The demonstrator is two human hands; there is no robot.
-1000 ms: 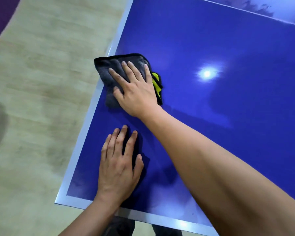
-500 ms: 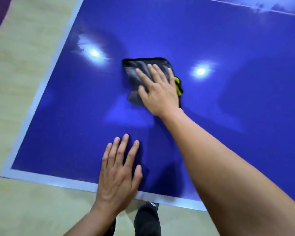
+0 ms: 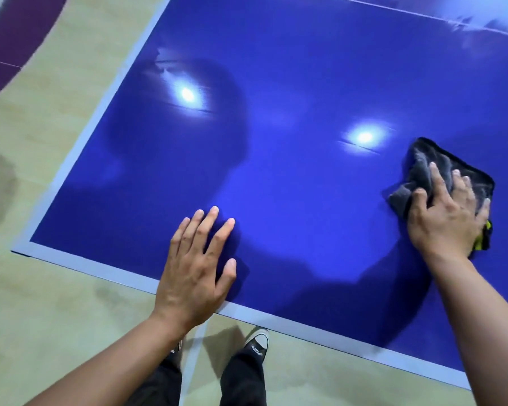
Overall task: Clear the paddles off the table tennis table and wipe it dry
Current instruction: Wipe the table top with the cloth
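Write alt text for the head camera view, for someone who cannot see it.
Seen from above, a person's right hand presses a dark grey cloth onto a glossy blue table tennis table. The left hand rests flat on the table near its front edge, and two bright light reflections shine on the surface.

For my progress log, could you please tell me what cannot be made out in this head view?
Paddles: none visible; the glossy blue table tennis table runs past the head view's top and right edges.
Wetness: lamp glare masks the surface.
Dark grey cloth: largely covered by the right hand.
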